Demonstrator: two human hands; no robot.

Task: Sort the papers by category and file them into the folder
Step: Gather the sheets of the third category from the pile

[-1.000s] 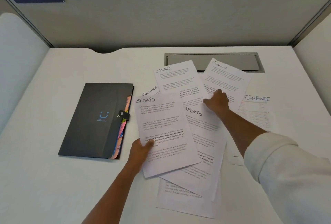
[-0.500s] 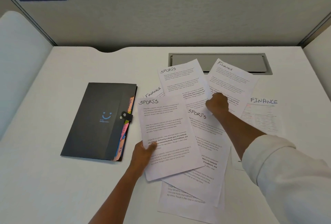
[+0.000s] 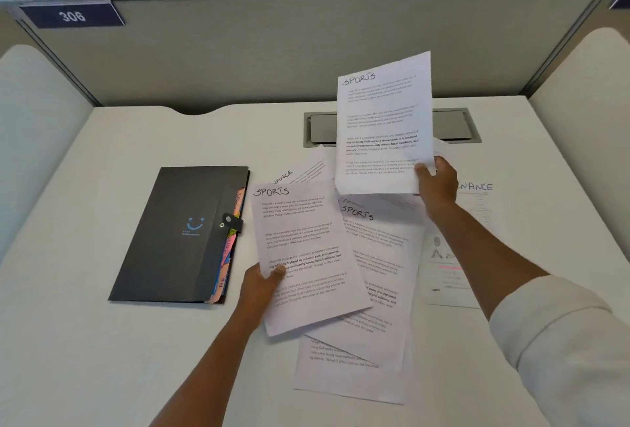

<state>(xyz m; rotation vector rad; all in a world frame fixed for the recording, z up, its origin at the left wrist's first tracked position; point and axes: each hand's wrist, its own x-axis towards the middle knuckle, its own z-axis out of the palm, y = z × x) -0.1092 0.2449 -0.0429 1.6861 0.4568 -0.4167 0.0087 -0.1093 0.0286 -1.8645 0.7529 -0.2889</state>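
A sheet headed SPORTS (image 3: 383,123) is lifted upright above the desk at about 1 o'clock from the middle of the view, pinched at its lower right corner by the right hand (image 3: 437,184), thumb on the front. A second SPORTS sheet (image 3: 306,256) lies near the centre, its left edge gripped by the left hand (image 3: 259,286), thumb on top. Under it, toward 5 o'clock, a third SPORTS sheet (image 3: 375,276) lies among loose overlapping papers. A sheet marked FINANCE (image 3: 475,208) lies flat at 3 o'clock. A closed black folder (image 3: 177,235), with coloured tabs at its right edge, lies at 9 o'clock on the white desk (image 3: 85,341). A sign reading 306 (image 3: 72,15) sits on the partition at 11 o'clock.
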